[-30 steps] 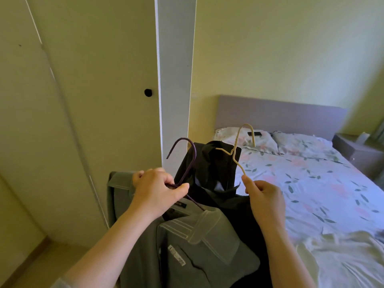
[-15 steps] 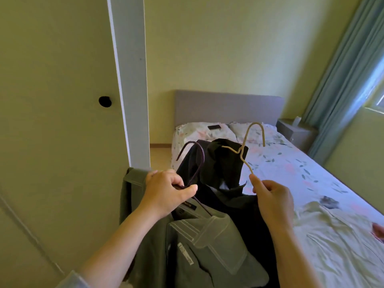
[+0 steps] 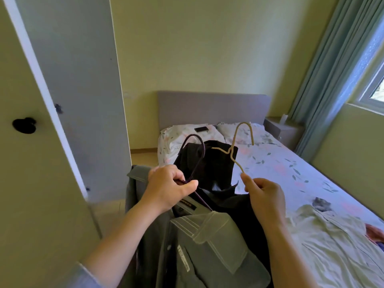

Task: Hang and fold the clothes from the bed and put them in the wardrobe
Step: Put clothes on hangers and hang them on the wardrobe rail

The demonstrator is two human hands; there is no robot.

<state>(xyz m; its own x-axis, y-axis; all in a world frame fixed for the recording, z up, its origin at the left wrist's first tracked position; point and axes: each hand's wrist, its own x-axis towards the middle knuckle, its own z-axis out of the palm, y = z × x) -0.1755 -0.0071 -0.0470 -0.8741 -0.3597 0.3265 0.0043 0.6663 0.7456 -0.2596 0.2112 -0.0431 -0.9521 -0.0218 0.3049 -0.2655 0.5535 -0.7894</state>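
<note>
My left hand (image 3: 168,187) grips the neck of a dark purple hanger (image 3: 194,154) that carries a grey collared shirt (image 3: 207,244). My right hand (image 3: 262,194) pinches a beige hanger (image 3: 238,146) by its neck, and a black garment (image 3: 209,165) hangs from it behind the grey shirt. Both garments are held up in front of me, beside the bed (image 3: 291,169). A pale green garment (image 3: 328,238) lies crumpled on the bed at the lower right.
An open wardrobe door (image 3: 74,96) with a black knob (image 3: 24,125) stands close on the left. The bed has floral sheets, two pillows and a dark phone (image 3: 201,129) on one. A nightstand (image 3: 284,130), teal curtains (image 3: 332,75) and a window are at the right.
The view has swung to the right, away from the wardrobe door and toward the bed and window. Both hands keep the same hold on their hangers.
</note>
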